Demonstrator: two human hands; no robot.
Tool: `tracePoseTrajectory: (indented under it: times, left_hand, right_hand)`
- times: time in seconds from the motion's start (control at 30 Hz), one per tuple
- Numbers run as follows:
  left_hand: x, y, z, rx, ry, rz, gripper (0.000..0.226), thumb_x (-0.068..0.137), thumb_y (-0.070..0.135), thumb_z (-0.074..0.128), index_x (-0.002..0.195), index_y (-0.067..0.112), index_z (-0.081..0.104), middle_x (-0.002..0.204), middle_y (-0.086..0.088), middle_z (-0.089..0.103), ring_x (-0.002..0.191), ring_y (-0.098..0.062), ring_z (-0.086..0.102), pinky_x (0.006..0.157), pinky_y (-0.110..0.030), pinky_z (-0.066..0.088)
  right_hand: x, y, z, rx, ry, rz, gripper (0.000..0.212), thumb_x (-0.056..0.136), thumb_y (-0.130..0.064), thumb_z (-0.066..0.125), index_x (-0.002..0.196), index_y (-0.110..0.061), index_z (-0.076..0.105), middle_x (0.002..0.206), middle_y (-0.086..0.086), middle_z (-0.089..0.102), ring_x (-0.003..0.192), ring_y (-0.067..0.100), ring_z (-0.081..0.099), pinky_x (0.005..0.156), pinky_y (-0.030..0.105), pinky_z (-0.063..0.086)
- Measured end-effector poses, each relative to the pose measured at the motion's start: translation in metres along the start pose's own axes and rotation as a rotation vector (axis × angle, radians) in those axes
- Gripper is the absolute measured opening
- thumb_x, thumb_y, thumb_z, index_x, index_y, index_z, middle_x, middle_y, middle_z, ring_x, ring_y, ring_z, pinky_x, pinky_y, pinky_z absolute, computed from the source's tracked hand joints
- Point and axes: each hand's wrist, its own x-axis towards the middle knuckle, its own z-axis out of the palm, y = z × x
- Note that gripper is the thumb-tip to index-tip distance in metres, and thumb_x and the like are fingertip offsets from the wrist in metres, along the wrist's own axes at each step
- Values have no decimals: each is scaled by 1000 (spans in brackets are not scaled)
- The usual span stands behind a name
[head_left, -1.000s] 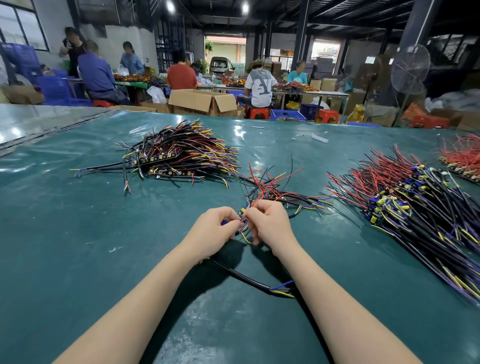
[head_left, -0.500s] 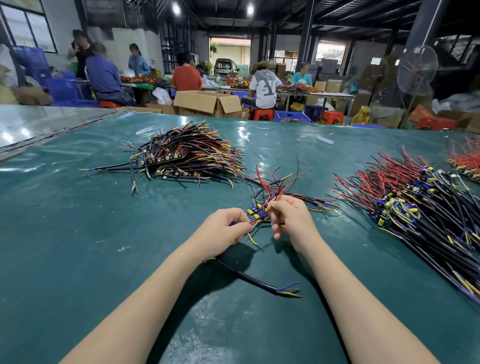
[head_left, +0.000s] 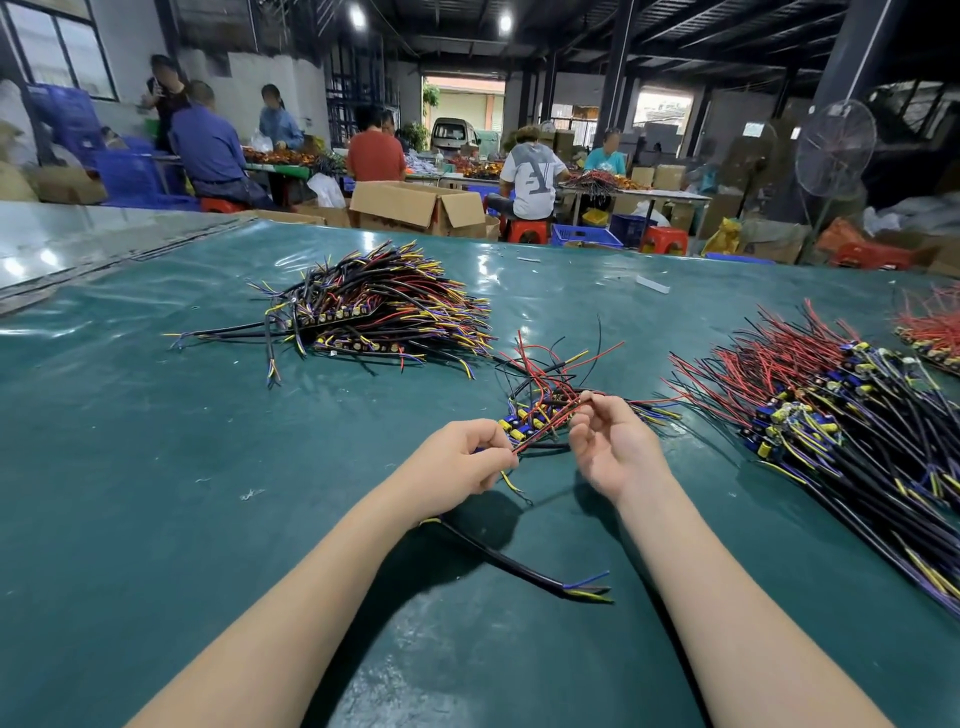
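Observation:
A small wired assembly (head_left: 530, 422) with blue and yellow parts and red and black leads lies on the green table (head_left: 156, 467) in front of me. My left hand (head_left: 460, 460) pinches it at its near end, where a thick black cable (head_left: 509, 564) runs back under my wrist and ends in blue and yellow cores. My right hand (head_left: 610, 441) is turned palm-up and pinches a red lead (head_left: 550, 423) between its fingertips, stretched toward my left hand.
A pile of finished wire assemblies (head_left: 374, 312) lies at the far left. A long heap of red and black wired parts (head_left: 841, 415) fills the right side, with another red bundle (head_left: 935, 332) beyond. Cardboard boxes (head_left: 421, 205) and seated people are behind the table.
My hands have drawn apart. The right hand turned palm-up and pulled one red lead out from the bundle, while the left hand kept its hold on the assembly.

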Motion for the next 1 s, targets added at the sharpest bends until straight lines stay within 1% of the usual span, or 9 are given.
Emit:
tracePoseTrajectory:
  times: [0.07, 0.13, 0.27, 0.43, 0.53, 0.6, 0.7, 0.83, 1.0]
  left_hand:
    - [-1, -2, -2, -2, 10, 2, 21, 88, 7, 52, 69, 14, 50, 42, 10, 41, 35, -4, 30, 35, -10, 23]
    - [-1, -3, -5, -25, 35, 2, 21, 88, 6, 51, 68, 14, 50, 43, 10, 40, 35, -4, 30, 35, -10, 22]
    - [2, -3, -6, -199, 105, -7, 23, 89, 4, 49, 69, 13, 47, 43, 10, 39, 33, -4, 24, 34, -10, 18]
    - [3, -2, -7, -379, 157, -16, 22, 90, 2, 47, 71, 12, 47, 43, 8, 36, 33, -4, 19, 35, -9, 14]
    - [4, -3, -4, -395, 157, -31, 22, 90, 3, 48, 70, 13, 48, 43, 8, 37, 34, -4, 22, 33, -10, 13]
    - [4, -3, -4, -398, 148, -41, 25, 90, 3, 48, 68, 14, 48, 43, 8, 40, 34, -4, 25, 33, -10, 14]
    - [4, -4, -5, -398, 131, -61, 27, 90, 4, 48, 65, 14, 47, 43, 8, 43, 33, -3, 30, 32, -9, 16]
    - [3, -5, -6, -352, 95, -89, 24, 90, 5, 48, 67, 12, 49, 42, 8, 45, 33, -3, 32, 31, -10, 18]
    - [3, -4, -8, -357, 60, -107, 24, 89, 4, 47, 66, 11, 49, 41, 7, 44, 33, -4, 31, 32, -10, 17]
  right_hand:
    - [0, -5, -3, 43, 14, -13, 27, 94, -9, 42, 69, -7, 53, 38, -3, 53, 31, 5, 50, 32, 14, 41]
    - [0, -9, -7, 1, 9, -36, 25, 94, -12, 43, 72, -10, 55, 42, -3, 59, 34, 5, 54, 33, 13, 41]
    - [-1, -2, -8, -25, -75, 36, 25, 96, -20, 44, 81, -10, 60, 51, -2, 65, 37, 4, 56, 32, 12, 41]
    - [-3, 12, 0, -86, -89, 99, 18, 93, -9, 47, 82, -3, 59, 51, 1, 65, 36, 4, 55, 35, 14, 45]
    - [-9, 18, 3, -374, -254, 85, 18, 91, -4, 48, 84, -8, 63, 50, -4, 60, 37, 2, 52, 34, 13, 41]
    - [-13, 26, 6, -502, -368, 97, 18, 89, 0, 49, 82, -10, 63, 49, -4, 58, 36, 2, 48, 35, 13, 37]
    - [-16, 35, 10, -545, -432, 95, 18, 88, 0, 51, 82, -11, 63, 47, -5, 54, 36, 3, 44, 35, 12, 35]
    - [-15, 34, 9, -542, -456, 65, 23, 87, 2, 50, 80, -13, 67, 45, -5, 52, 36, 3, 42, 36, 12, 34]
    - [-16, 34, 9, -525, -542, 76, 40, 89, 3, 45, 67, -15, 73, 46, -4, 52, 36, 4, 43, 37, 12, 34]
